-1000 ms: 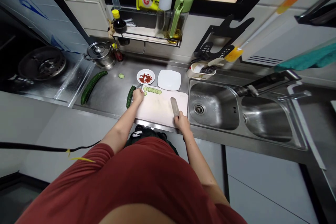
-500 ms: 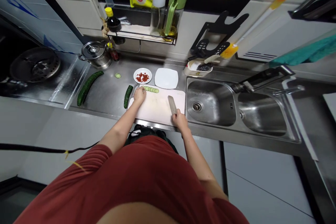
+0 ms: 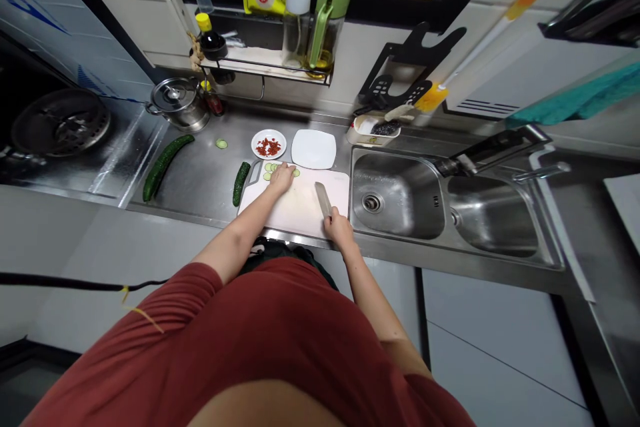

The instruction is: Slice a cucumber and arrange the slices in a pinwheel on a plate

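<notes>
On the white cutting board (image 3: 295,213), round green cucumber slices (image 3: 270,168) lie along the far left edge. My left hand (image 3: 283,177) is over them, fingers together and pressed against some slices, which it partly hides. My right hand (image 3: 340,228) is closed round the handle of a kitchen knife (image 3: 323,199), its blade over the board's right half, pointing away from me. A piece of cucumber (image 3: 241,184) rests just left of the board. Behind the board are a white plate (image 3: 314,149) and a small dish (image 3: 269,135) of chopped red pieces.
A whole cucumber (image 3: 165,167) and a cucumber end (image 3: 221,143) lie on the steel counter to the left. A lidded pot (image 3: 181,113) stands behind them, with a wok (image 3: 60,123) at far left. On the right is a double sink (image 3: 400,193). A bottle rack (image 3: 265,70) overhangs the back.
My left hand has moved right along the slices. The neat row is now spread into a looser cluster at its left. The knife stays at about the same place over the board.
</notes>
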